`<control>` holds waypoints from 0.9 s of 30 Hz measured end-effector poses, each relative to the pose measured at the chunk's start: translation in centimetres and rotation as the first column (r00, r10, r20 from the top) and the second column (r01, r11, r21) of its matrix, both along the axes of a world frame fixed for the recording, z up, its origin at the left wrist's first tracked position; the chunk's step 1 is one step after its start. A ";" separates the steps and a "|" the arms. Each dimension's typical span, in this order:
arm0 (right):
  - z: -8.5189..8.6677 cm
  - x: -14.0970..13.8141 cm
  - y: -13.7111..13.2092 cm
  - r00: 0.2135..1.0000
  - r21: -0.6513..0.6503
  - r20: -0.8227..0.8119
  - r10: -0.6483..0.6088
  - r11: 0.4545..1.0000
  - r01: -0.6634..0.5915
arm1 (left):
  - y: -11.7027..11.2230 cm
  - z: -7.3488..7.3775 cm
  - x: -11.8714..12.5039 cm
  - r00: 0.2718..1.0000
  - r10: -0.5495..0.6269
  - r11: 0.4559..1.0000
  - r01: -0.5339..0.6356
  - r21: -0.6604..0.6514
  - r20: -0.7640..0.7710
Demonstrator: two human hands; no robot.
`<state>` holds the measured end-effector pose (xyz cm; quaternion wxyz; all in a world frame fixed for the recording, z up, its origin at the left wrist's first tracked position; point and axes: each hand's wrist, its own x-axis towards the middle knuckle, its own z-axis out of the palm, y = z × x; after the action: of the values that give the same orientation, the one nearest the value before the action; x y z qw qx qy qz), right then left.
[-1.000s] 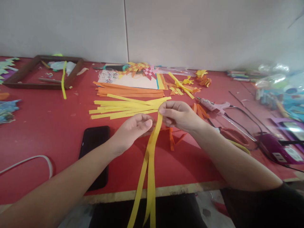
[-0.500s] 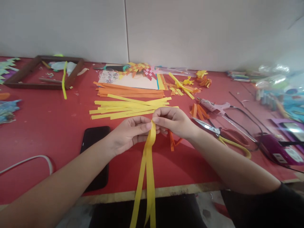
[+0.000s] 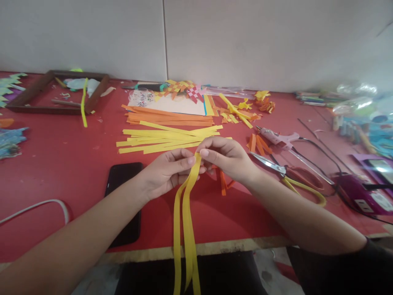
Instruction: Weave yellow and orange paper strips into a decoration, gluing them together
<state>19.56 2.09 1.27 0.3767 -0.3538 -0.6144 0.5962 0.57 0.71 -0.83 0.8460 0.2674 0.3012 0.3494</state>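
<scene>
Yellow paper strips [image 3: 188, 205] hang from my fingertips, their long tails dropping past the front edge of the red table [image 3: 76, 172]. My left hand [image 3: 172, 170] pinches their top end between thumb and fingers from the left. From the right, my right hand [image 3: 222, 157] grips the same top end, thumb forward. The fingers hide how the strips are joined there. Just beyond my hands lies a row of loose yellow strips [image 3: 166, 137], with a stack of orange strips [image 3: 168, 118] behind it. Folded orange pieces [image 3: 223, 182] lie under my right hand.
A black phone [image 3: 123, 205] lies beside my left forearm. To the right are scissors [image 3: 276, 166], a pink glue gun [image 3: 279, 139] with its cord, and a purple power box [image 3: 353, 192]. A brown frame [image 3: 39, 108] sits at the back left, near the wall [image 3: 245, 41].
The hanging tails have swung and bowed to the left, and the top of the strips now slants. Both hands keep their pinch in nearly the same place.
</scene>
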 end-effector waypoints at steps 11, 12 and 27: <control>-0.4 0.0 -0.1 0.998 0.030 -0.014 -0.055 0.998 0.056 | 0.0 -0.1 0.0 1.000 0.017 1.000 -0.017 0.011 -0.011; -0.5 0.0 0.0 0.998 0.028 -0.012 -0.058 0.998 0.058 | 0.0 -0.1 0.0 1.000 0.020 1.000 -0.020 0.006 -0.016; -0.6 -0.1 -0.3 0.993 0.095 -0.053 -0.109 0.989 0.114 | 0.1 0.2 0.2 0.996 0.071 0.997 -0.069 0.038 -0.045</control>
<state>19.44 1.83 0.68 0.4409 -0.3546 -0.6131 0.5514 0.73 0.79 -0.66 0.8210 0.2802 0.3233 0.3781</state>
